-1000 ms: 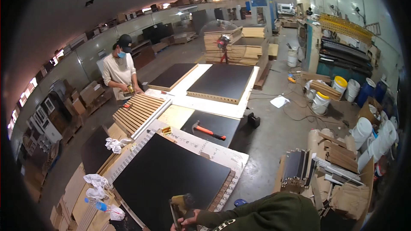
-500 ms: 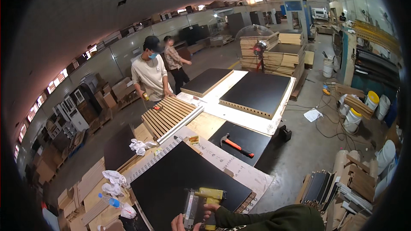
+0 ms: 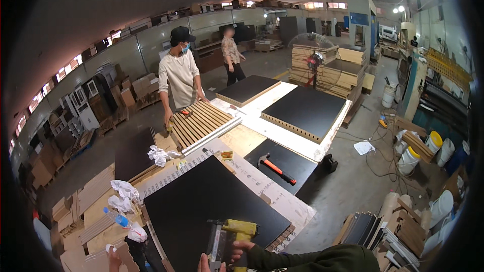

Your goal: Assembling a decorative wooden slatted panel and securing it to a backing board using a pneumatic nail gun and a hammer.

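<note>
My right hand, in a dark green sleeve, grips the handle of a yellow and grey nail gun at the bottom edge. The gun stands upright over the near edge of a large black panel lying on a pale workbench. Only the fingertips of my left hand show, right beside the gun's grey magazine. Its grip is hidden. A hammer with an orange handle lies on a smaller black panel beyond.
A co-worker in a white shirt stands at a slatted wooden panel; another person stands behind. White rags and a water bottle lie left. A fan, board stacks and buckets stand right.
The nail gun has risen further into view, with both hands showing by it. The view has closed in on the benches, and a second person has appeared behind the co-worker.
</note>
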Demonstrator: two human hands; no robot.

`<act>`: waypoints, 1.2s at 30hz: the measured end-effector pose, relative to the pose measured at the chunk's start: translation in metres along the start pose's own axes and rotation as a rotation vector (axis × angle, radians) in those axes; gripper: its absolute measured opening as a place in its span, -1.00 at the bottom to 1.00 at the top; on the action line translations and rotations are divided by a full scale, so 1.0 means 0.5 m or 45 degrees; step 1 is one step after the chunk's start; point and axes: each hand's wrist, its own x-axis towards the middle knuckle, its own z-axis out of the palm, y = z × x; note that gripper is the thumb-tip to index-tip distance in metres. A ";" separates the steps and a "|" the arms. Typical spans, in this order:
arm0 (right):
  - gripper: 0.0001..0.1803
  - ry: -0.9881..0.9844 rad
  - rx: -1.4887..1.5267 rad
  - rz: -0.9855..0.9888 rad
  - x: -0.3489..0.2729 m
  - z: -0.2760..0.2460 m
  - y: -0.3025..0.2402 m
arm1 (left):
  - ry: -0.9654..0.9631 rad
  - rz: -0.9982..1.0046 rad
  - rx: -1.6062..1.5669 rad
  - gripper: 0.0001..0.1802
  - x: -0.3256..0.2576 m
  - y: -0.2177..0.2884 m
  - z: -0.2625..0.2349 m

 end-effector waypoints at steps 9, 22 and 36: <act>-0.85 0.057 -0.024 0.014 -0.033 0.041 0.054 | -0.026 -0.064 0.038 -0.41 -0.051 0.007 -0.052; -0.74 -0.267 -0.200 0.063 0.001 -0.043 0.018 | -0.241 -0.479 -0.409 -0.19 -0.129 -0.036 -0.123; -0.82 -0.334 0.044 0.186 0.001 -0.055 0.042 | -0.084 -0.870 -1.138 -0.53 -0.178 -0.033 -0.137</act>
